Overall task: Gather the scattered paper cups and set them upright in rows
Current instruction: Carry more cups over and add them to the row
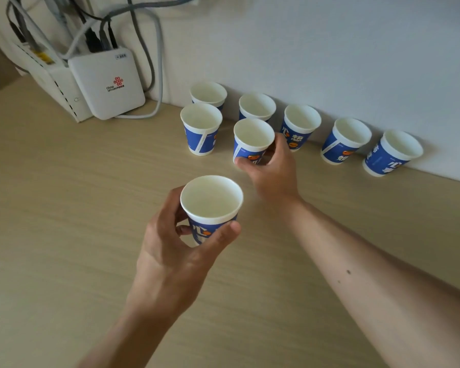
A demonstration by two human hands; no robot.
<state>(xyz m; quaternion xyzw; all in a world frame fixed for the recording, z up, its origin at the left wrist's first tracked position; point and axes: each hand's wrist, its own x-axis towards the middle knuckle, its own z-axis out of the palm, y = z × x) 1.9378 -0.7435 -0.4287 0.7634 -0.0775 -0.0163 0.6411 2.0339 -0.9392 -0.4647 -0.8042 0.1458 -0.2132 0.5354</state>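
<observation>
Several blue-and-white paper cups stand upright on a wooden table. A back row runs along the wall, from the leftmost cup (208, 94) to the rightmost (392, 154). In front of it stands one cup (201, 128) at the left. Beside that one, my right hand (272, 171) is shut on a second front cup (252, 140), gripping its lower part as it rests on the table. My left hand (175, 248) holds another cup (211, 205) upright above the table, nearer to me.
A white router box (106, 85) with grey and black cables (149, 49) leans against the wall at the back left. The white wall (356, 62) runs right behind the back row. The wooden table (64, 208) stretches toward me.
</observation>
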